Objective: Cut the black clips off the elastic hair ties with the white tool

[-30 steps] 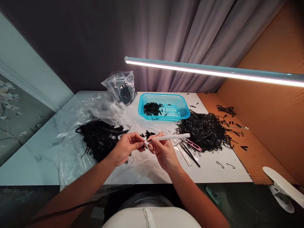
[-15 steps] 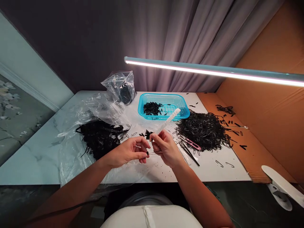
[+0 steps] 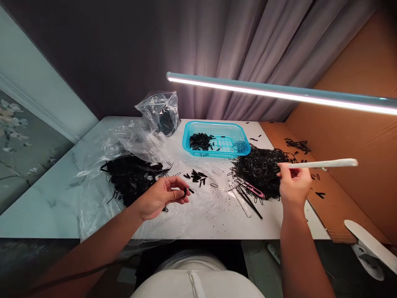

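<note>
Left of the turquoise plastic basket (image 3: pixel 217 123) and toward the front lies a heap of black elastic loops (image 3: pixel 130 180) on crumpled clear plastic sheeting (image 3: pixel 96 207). In front of the basket, the left hand (image 3: pixel 161 198) pinches a small black piece (image 3: pixel 185 192) between thumb and fingertips, near scattered short black pieces (image 3: pixel 195 176). Further right of the basket, the right hand (image 3: pixel 294 185) clamps a white stick (image 3: pixel 322 164) in its fingers, just above a larger black loop pile (image 3: pixel 260 174).
</note>
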Available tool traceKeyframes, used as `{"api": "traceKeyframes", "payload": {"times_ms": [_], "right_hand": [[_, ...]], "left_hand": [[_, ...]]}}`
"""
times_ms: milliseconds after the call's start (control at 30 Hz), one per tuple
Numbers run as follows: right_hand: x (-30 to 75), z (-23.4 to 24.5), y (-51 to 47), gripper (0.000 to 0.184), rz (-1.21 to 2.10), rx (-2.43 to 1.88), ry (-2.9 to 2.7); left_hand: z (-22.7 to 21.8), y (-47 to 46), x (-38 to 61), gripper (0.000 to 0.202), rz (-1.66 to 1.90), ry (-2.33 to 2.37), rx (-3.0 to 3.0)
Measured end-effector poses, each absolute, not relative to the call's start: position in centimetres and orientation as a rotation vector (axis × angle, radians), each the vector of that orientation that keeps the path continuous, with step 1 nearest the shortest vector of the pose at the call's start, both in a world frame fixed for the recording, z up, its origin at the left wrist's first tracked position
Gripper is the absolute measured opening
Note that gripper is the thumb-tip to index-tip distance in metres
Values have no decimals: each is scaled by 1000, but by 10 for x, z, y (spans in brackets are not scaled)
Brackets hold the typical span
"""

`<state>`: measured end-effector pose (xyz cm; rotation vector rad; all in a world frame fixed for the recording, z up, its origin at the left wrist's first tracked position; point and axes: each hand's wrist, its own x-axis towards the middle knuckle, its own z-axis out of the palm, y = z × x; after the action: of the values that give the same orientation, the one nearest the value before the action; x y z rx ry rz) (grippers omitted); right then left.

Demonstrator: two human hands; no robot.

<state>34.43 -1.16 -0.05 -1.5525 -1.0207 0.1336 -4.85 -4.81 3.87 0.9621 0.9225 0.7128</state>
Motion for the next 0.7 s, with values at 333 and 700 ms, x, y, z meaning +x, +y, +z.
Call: {"api": "traceKeyframes", "payload": {"times_ms": [333,700], "right_hand": [[284,8,-41,16,110,-1289,-938],[148,22,-74,18,1265,-927,-1233]], "left_hand": [[38,-50,-32,23,826,925,843],[35,-55,-14,32,1032,926,842]]}}
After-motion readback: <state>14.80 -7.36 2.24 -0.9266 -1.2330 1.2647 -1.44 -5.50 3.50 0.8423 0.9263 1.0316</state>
